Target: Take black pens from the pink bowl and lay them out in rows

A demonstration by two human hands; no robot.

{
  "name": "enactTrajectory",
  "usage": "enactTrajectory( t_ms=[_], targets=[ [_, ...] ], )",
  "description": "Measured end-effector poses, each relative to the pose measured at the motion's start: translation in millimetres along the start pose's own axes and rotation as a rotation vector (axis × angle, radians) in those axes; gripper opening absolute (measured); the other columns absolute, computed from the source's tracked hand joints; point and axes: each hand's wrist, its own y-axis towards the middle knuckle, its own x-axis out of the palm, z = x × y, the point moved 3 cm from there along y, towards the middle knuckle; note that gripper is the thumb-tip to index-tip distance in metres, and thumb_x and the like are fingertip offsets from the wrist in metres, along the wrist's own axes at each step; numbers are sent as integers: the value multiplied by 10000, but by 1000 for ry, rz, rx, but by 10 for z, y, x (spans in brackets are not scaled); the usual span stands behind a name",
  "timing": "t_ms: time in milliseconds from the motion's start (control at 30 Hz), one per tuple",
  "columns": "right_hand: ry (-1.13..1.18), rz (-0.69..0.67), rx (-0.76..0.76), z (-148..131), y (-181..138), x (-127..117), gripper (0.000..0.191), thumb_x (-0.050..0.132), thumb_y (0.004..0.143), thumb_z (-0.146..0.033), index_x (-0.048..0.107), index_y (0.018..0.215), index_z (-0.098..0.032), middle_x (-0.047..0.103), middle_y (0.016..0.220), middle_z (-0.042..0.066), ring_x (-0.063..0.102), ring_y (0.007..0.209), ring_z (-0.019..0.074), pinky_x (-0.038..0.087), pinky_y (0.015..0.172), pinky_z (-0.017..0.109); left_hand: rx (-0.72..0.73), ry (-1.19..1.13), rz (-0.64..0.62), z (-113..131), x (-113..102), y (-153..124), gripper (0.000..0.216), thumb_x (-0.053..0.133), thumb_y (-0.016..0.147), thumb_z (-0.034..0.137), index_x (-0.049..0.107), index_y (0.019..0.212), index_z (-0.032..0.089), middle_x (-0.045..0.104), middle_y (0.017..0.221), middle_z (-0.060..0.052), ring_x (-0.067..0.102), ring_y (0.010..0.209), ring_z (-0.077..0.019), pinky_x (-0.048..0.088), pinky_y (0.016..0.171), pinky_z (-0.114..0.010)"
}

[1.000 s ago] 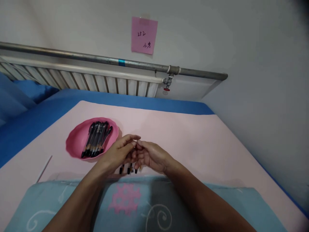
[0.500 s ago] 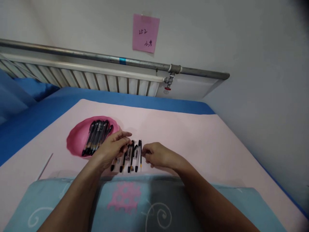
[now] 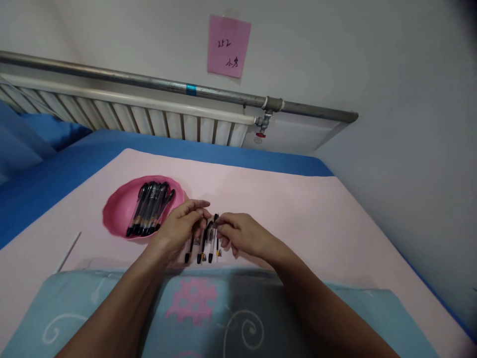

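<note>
My left hand [image 3: 186, 222] hovers over the left part of a row of pen parts, its index finger stretched out and its thumb and other fingers curled together. What it may hold is hidden. My right hand [image 3: 240, 233] is at the row's right end, fingertips pinched close to the left fingertips; I cannot make out anything between them. Below the hands lie clear pen barrels [image 3: 211, 251] with black tips, dark refills and black caps, partly covered by the fingers. A small metal spring [image 3: 219, 253] lies beside the rightmost refill, and another spring [image 3: 204, 257] lies further left.
A pink scalloped bowl [image 3: 115, 216] with several black-capped pens [image 3: 149, 209] stands left of my hands. A thin white stick [image 3: 69, 252] lies on the pink tabletop [image 3: 298, 219]. Blue patterned fabric [image 3: 194, 303] is in front. A radiator and pipe [image 3: 149, 85] run along the wall.
My right hand has moved slightly left and up to the left fingertips. My left hand has shifted a little right, covering the leftmost barrel. A spring now shows beside the rightmost refill.
</note>
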Motion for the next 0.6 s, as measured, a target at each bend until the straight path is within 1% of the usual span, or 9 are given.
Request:
enactTrajectory(
  t_ms=[33, 100, 167, 233, 300, 367, 433, 533, 600],
  targets=[
    [56, -11, -16, -6, 15, 29, 126, 425, 795, -216, 535, 814, -159, 564, 602, -3, 492, 402, 72, 404, 357, 172, 58, -43, 24, -5, 19, 0, 207, 579, 707, 189, 613, 908, 152, 617, 734, -12, 516, 511, -64, 392, 458, -180],
    [191, -51, -35, -19, 48, 122, 101, 464, 779, -242, 515, 817, -164, 577, 590, -13, 479, 363, 69, 379, 332, 169, 155, -132, 64, -34, 71, -14, 226, 580, 731, 224, 605, 947, 165, 637, 837, -27, 599, 694, -104, 470, 619, -219],
    [299, -34, -59, -31, 80, 216, 96, 508, 747, -230, 500, 817, -166, 583, 585, -22, 466, 340, 67, 349, 314, 167, 191, -189, 59, -89, 144, -38, 236, 574, 752, 261, 600, 971, 180, 640, 970, -53, 603, 902, -155, 478, 747, -270],
    [373, 32, -98, -41, 103, 272, 82, 524, 724, -194, 497, 795, -165, 568, 574, -34, 453, 342, 62, 338, 316, 167, 190, -194, 24, -140, 216, -66, 223, 557, 771, 283, 604, 970, 194, 625, 1062, -63, 568, 1013, -181, 465, 801, -295],
    [399, 78, -128, -44, 112, 274, 36, 510, 728, -177, 506, 761, -162, 537, 553, -45, 441, 359, 55, 344, 334, 166, 188, -159, -2, -156, 256, -87, 212, 549, 780, 292, 615, 960, 202, 616, 1100, -63, 549, 1051, -188, 453, 825, -300],
    [368, 93, -119, -29, 114, 214, 48, 501, 753, -205, 519, 756, -160, 513, 535, -49, 431, 364, 50, 347, 345, 163, 178, -108, -22, -135, 252, -90, 245, 560, 774, 309, 617, 988, 203, 612, 1118, -72, 547, 1054, -200, 443, 841, -318],
    [267, 109, -61, 17, 114, 102, 79, 510, 763, -235, 526, 787, -161, 511, 521, -47, 433, 360, 55, 333, 338, 160, 184, -46, 0, -84, 189, -68, 310, 587, 753, 334, 611, 1028, 194, 614, 1120, -85, 551, 1044, -214, 430, 861, -345],
    [38, 178, 53, 132, 115, -81, 118, 535, 738, -209, 524, 846, -163, 524, 508, -38, 441, 354, 67, 306, 323, 158, 252, 25, 118, 11, 14, 3, 346, 612, 728, 361, 617, 1023, 179, 630, 1079, -89, 558, 1026, -219, 409, 886, -367],
    [-89, 198, 113, 207, 114, -143, 159, 527, 730, -182, 527, 887, -159, 527, 502, -32, 433, 340, 69, 296, 320, 163, 280, 18, 195, 49, -101, 55, 324, 617, 723, 360, 627, 986, 173, 643, 1032, -84, 579, 980, -215, 429, 855, -364]
  ],
)
